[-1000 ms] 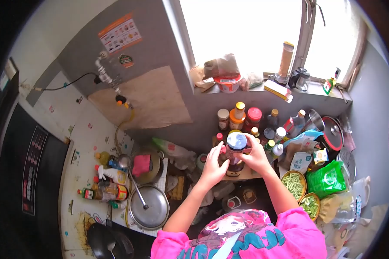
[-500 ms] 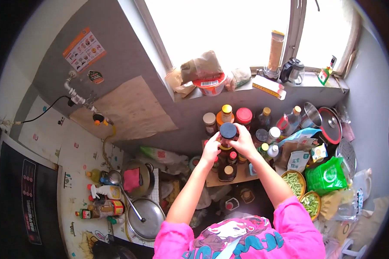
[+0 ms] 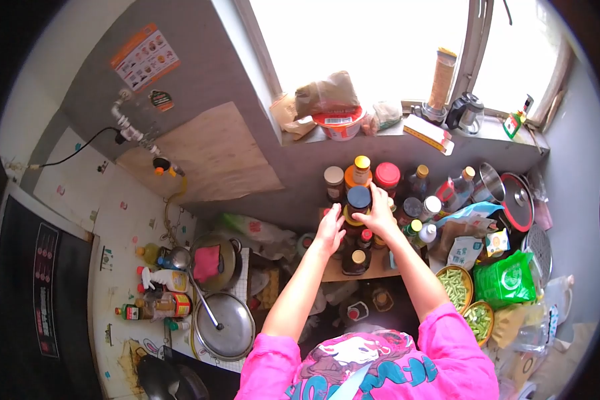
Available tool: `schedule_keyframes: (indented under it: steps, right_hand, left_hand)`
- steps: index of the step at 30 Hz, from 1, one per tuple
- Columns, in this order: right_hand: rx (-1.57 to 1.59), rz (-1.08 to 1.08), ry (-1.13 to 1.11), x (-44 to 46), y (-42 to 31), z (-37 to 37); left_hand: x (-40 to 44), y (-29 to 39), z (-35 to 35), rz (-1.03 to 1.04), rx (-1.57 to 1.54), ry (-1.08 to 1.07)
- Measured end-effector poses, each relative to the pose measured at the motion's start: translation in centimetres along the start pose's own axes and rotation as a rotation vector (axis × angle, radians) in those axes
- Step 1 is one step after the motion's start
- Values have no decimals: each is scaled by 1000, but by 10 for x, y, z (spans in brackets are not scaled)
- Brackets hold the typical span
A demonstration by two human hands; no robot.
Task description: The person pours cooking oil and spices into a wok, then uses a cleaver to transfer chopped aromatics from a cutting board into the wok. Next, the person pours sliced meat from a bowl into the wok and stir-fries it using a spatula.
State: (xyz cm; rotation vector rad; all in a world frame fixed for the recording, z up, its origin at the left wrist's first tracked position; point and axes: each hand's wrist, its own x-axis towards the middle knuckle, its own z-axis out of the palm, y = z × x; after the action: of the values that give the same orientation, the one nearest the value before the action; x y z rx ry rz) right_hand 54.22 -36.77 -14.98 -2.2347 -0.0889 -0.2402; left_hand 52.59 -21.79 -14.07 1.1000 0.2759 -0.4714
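A jar with a dark lid [image 3: 359, 197] stands upright among bottles on a wooden board [image 3: 373, 262], with a yellowish band below its lid. My left hand [image 3: 329, 230] is just left of the jar, fingers apart and holding nothing. My right hand [image 3: 378, 217] rests at the jar's right side, its fingers stretched out and its thumb across the front. Whether it still touches the jar is hard to tell. Behind stand a yellow-capped bottle [image 3: 361, 170] and a red-lidded jar [image 3: 387, 175]. In front are a red-capped bottle [image 3: 366, 237] and a dark bottle [image 3: 357, 263].
To the right are bowls of cut green vegetables [image 3: 455, 288], a green bag [image 3: 507, 280] and a red-rimmed lid [image 3: 515, 199]. On the left are a pan lid [image 3: 225, 327], a ladle [image 3: 200, 293] and several bottles. A windowsill [image 3: 387, 133] holds packages and a glass pot [image 3: 472, 117].
My left hand has come off the jar and moved slightly left. The fingers of my right hand have loosened and straightened beside it. The whole view has shifted a little.
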Motion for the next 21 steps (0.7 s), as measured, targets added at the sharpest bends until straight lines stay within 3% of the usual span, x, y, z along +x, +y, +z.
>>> schedule_keyframes:
  steps: [4,7,11,13,21]
  right_hand:
    - [5,-126,86,-6,-15,-8]
    - [342,-35,22,-9,-26,2]
    - [995,254,-274,-35,-95,-9]
    - [1222,290,-402,-44,-107,3]
    - [1413,351,-836,-109,-183,54]
  left_hand:
    - [-29,20,-5,-23,-173,-36]
    - [-60,37,-9,7,-345,-61]
    - [-106,53,-24,132,-480,-99]
    - [-131,56,-34,224,-478,-94]
    - [-243,32,-83,450,-686,63]
